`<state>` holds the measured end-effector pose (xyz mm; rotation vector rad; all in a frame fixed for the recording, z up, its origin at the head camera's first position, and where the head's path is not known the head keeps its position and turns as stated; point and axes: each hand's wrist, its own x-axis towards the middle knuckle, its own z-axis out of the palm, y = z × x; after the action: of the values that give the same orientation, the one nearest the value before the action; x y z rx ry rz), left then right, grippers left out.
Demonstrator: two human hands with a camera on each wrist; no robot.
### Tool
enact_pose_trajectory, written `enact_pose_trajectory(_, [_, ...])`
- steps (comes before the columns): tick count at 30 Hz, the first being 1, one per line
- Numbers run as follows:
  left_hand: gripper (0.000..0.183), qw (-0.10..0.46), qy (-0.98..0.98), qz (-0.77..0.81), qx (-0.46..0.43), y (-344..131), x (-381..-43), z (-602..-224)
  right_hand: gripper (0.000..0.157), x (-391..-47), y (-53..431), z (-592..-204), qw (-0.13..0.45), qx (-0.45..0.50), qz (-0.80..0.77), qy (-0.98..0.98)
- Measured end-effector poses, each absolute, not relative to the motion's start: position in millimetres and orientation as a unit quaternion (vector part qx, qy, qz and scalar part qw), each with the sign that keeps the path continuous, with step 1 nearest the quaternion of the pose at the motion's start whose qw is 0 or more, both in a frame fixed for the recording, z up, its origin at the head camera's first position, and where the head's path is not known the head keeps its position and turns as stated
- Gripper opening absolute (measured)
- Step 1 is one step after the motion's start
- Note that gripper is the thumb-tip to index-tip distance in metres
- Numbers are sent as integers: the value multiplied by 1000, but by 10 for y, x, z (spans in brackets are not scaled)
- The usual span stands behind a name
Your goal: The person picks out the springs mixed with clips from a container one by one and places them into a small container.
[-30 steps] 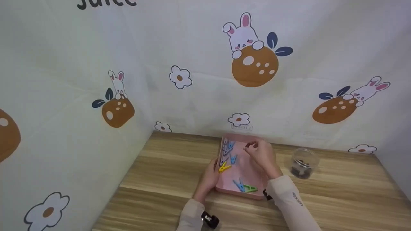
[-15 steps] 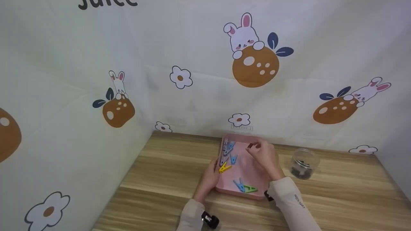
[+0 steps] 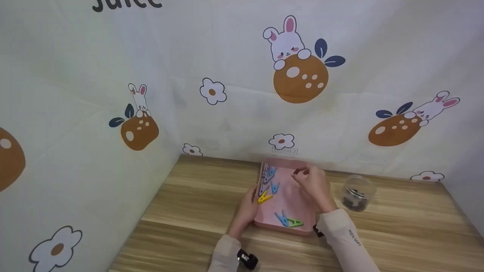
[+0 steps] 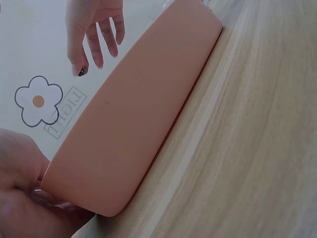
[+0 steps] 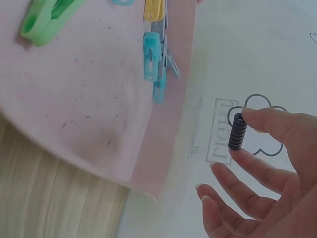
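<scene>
Over the far right part of a pink tray [image 3: 291, 196], my right hand [image 3: 312, 183] pinches a small black ribbed cylinder [image 5: 237, 132] between thumb and index finger. It looks like a short coil spring; the other fingers spread below it in the right wrist view. My left hand [image 3: 247, 207] grips the tray's left side, seen at the tray corner in the left wrist view. Inside the tray lie clothespins: a yellow one [image 3: 264, 197], a green one [image 3: 295, 222], and several blue and grey-purple ones along the left wall. Part of my left hand is hidden by the tray.
Right of the tray stands a clear round jar [image 3: 357, 193] with dark pieces inside. The wood-grain table [image 3: 196, 189] meets a printed cloth backdrop [image 3: 234, 121] at the back and sides. Dark specks dot the tray floor [image 5: 89, 114].
My right hand has shifted slightly to the right with the black ribbed cylinder in its pinch. The left hand, tray and clothespins have stayed in place.
</scene>
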<state>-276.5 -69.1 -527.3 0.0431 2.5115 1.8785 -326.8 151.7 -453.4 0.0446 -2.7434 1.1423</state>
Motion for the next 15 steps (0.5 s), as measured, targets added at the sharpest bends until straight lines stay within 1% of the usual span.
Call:
enact_pose_trajectory(3, [44,1,806,592,13,-693,-2760,-5267,22,-3265,1528,-4536,83,14,383,-920])
enact_pose_trajectory(9, [43,-5,820,572,11,-697,-2752,-5261,25,-3258,1560,-4542,105,16,365,-925])
enact_pose_trajectory(15, [44,0,815,579,4,-697,-2751,-5263,26,-3262,1595,-4551,114,18,368,-923])
